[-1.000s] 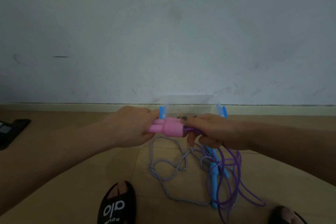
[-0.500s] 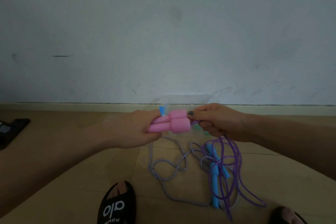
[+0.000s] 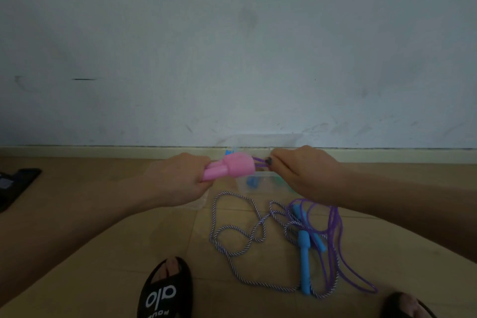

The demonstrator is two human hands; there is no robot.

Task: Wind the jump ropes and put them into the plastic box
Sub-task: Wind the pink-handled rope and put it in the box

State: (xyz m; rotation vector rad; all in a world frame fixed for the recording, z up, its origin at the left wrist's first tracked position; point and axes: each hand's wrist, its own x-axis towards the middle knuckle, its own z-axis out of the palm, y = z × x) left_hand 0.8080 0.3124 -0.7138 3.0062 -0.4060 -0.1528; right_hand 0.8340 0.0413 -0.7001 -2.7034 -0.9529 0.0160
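A: Pink handles (image 3: pixel 232 166) are gripped together in the left hand (image 3: pixel 178 181); purple cord (image 3: pixel 260 161) is pinched by the right hand (image 3: pixel 302 170).

B: Noted. Striped rope (image 3: pixel 240 237) and blue handles (image 3: pixel 304 261) are left loose on the floor (image 3: pixel 129 253); the clear plastic box (image 3: pixel 260 183) is seen behind the hands.

A black sandal (image 3: pixel 165 290) is seen at bottom centre, a dark flat object (image 3: pixel 15 186) at the left edge, and a scuffed wall (image 3: pixel 232 46) above.

A home interior, prob. a bare room: scuffed painted wall (image 3: pixel 232 46), pale skirting board (image 3: pixel 103 152), tiled floor (image 3: pixel 129 253), slippers worn.
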